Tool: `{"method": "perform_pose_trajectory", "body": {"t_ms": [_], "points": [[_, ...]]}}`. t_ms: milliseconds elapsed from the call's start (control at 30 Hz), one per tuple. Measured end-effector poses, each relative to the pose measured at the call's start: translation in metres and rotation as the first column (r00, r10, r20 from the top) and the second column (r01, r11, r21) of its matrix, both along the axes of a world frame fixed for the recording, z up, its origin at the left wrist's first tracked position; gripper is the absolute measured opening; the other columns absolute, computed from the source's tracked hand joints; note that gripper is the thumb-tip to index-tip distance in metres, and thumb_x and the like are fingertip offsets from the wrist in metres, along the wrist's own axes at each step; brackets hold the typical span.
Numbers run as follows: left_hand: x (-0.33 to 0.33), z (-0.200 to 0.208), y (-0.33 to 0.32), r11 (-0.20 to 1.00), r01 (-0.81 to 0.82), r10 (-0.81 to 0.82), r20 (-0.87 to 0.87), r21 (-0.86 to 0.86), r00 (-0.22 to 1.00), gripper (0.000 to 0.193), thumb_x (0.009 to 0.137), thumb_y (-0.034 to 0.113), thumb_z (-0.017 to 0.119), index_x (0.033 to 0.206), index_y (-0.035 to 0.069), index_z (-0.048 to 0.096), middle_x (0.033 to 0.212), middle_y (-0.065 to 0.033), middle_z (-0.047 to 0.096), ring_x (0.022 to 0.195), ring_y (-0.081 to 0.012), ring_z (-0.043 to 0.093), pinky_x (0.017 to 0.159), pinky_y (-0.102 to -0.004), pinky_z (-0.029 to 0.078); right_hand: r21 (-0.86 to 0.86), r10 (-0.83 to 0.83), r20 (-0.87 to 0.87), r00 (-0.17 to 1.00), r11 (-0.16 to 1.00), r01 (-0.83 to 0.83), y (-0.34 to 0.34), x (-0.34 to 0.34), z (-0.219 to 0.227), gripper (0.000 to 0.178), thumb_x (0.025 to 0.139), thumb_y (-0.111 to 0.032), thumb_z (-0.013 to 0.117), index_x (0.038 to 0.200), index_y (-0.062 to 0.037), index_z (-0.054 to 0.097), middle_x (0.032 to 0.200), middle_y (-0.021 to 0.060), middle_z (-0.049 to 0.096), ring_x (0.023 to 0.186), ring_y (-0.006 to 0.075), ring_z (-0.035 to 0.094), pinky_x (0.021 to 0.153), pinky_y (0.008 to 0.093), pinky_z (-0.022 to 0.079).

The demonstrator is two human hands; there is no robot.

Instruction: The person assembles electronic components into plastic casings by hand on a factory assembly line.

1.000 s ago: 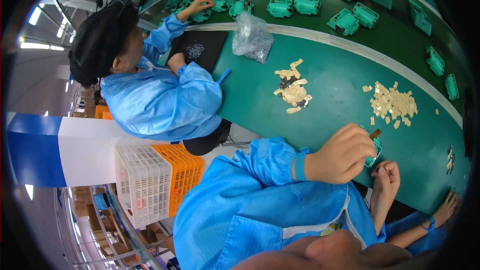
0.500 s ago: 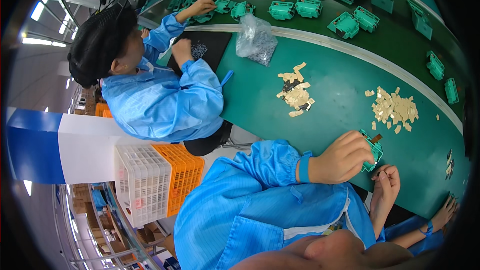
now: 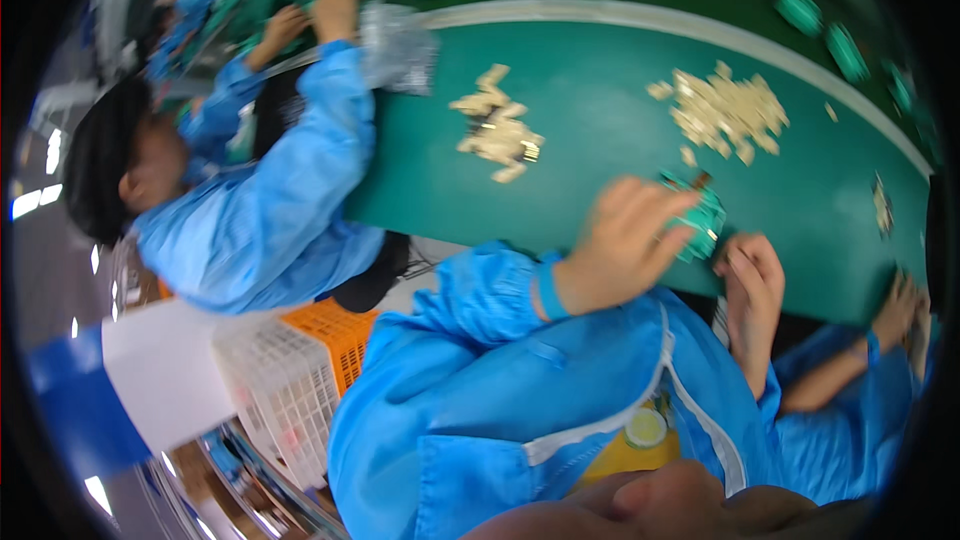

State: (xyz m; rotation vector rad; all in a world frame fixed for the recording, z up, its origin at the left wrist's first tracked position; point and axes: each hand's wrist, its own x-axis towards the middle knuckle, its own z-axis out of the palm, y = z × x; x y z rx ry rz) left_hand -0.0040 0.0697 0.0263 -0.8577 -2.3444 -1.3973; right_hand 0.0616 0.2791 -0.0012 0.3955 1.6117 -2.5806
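Green plastic part (image 3: 700,218) now sits lower in the left hand (image 3: 625,240), fingers closed around it; right hand (image 3: 752,275) curls empty beside it, below the tan pile (image 3: 725,112) on the counter (image 3: 600,140).

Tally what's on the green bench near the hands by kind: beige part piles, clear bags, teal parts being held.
beige part piles: 2
clear bag: 1
teal part, held in the left hand: 1
Total: 4
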Motion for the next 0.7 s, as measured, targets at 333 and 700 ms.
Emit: {"method": "perform_pose_trajectory", "body": {"t_ms": [333,700], "points": [[0.003,-0.003,0.010,0.965,0.163,-0.144,0.105,-0.207,0.984,0.047,0.080,0.009,0.076,0.124,0.006,0.062,0.128,-0.0124,0.061,0.119,-0.0336,0.056,0.104,-0.0504,0.041,-0.044,-0.016,0.027,1.000,0.999,0.017,0.002,0.003,0.000,0.012,0.091,0.001,0.066,0.088,-0.0046,0.056,0.090,0.0059,0.063,0.082,0.0110,0.058,0.077,0.0255,0.045],[0.004,-0.018,0.020,0.946,0.234,-0.191,0.194,-0.226,0.962,0.051,0.079,0.012,0.077,0.127,0.010,0.061,0.136,-0.0084,0.054,0.127,-0.0330,0.050,0.112,-0.0599,0.030,0.019,-0.010,0.117,0.993,1.000,0.008,0.002,0.002,-0.001,0.016,0.087,0.006,0.067,0.088,-0.0053,0.057,0.091,0.0027,0.065,0.080,0.0070,0.060,0.074,0.0220,0.047]]}}
